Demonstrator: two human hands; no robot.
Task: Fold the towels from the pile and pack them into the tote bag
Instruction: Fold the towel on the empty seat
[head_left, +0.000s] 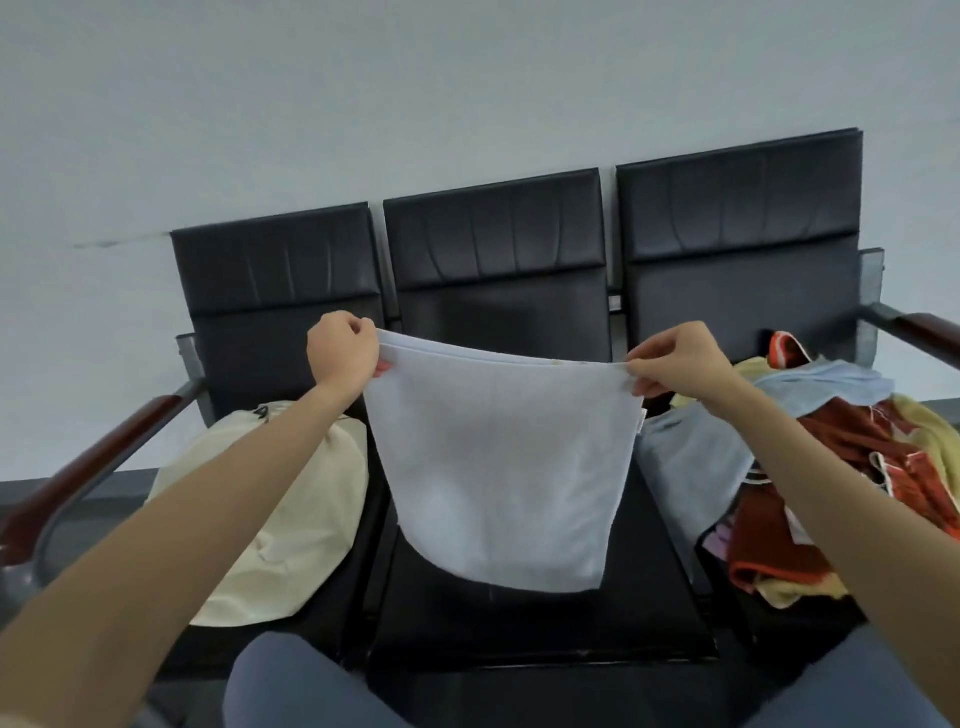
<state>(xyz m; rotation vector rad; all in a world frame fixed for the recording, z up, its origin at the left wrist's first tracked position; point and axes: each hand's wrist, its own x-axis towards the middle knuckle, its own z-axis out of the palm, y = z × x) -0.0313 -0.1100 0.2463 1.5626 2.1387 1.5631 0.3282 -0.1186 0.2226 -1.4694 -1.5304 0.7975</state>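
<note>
Both hands hold a pale blue towel (498, 467) up over the middle seat (519, 623) of a black three-seat bench. The left hand (343, 356) has its grip closed on the towel's top left corner; the right hand (675, 358) pinches the top right corner. The towel hangs doubled, its lower edge just above the seat. Left of that seat lies the cream tote bag (280, 514); right of it sits the towel pile (841, 467).
</note>
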